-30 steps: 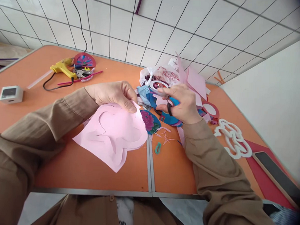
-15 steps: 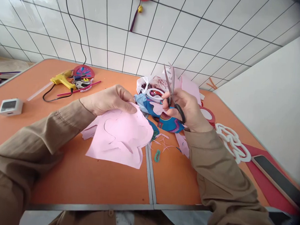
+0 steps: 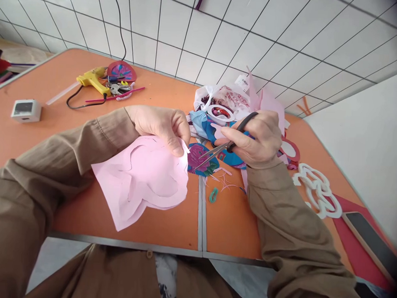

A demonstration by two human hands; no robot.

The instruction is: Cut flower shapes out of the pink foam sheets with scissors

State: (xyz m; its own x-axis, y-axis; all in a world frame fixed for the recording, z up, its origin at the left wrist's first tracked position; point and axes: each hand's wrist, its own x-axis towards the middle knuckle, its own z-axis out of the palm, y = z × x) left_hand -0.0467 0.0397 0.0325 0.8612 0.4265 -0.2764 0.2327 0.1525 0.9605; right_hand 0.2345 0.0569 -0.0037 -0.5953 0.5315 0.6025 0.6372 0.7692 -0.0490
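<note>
Pinched at its upper right edge, a pink sheet hangs from my left hand. It looks layered, with curved cut lines and a wavy right edge. My right hand grips black-handled scissors, their blades slightly apart and pointing down and left. The blade tips lie to the right of the pink sheet, apart from it. Behind the blades is a round blue piece with a purple flower. Thin pink offcuts and a green clip rest on the table below the scissors.
A yellow glue gun, keys and a small white box sit at the left on the orange table. Plastic bags stand at the back. White cut-out loops and a phone-like dark slab lie right.
The scissors have swung from pointing up to pointing down and left, towards the sheet. My left hand has turned the pink sheet, its free corner now lower left. The view has shifted.
</note>
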